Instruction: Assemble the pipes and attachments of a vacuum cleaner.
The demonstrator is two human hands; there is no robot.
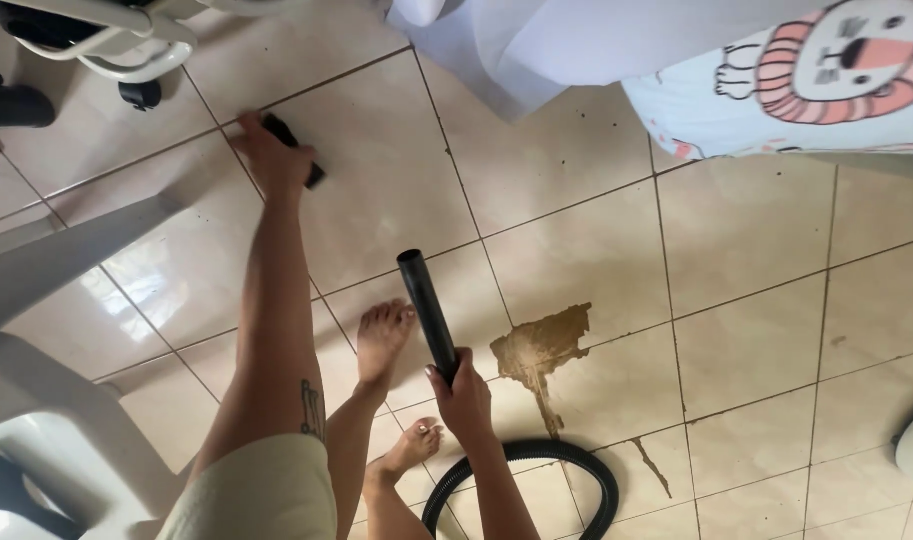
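My left hand [268, 152] reaches far out to the tiled floor and is closed on a small black nozzle piece [298, 150] that lies on the tiles. My right hand [463, 393] grips a black vacuum tube [425, 305] near its lower end; the tube's open mouth points away from me, above the floor. A black ribbed hose [566, 462] loops from the tube behind my right hand. My two bare feet stand between the arms.
A brown worn patch [543, 346] marks the beige tiles to the right of the tube. A white plastic chair [46, 300] stands at left, a wheeled chair base [136, 50] at top left. Bedding with a lion print [826, 70] hangs at top right.
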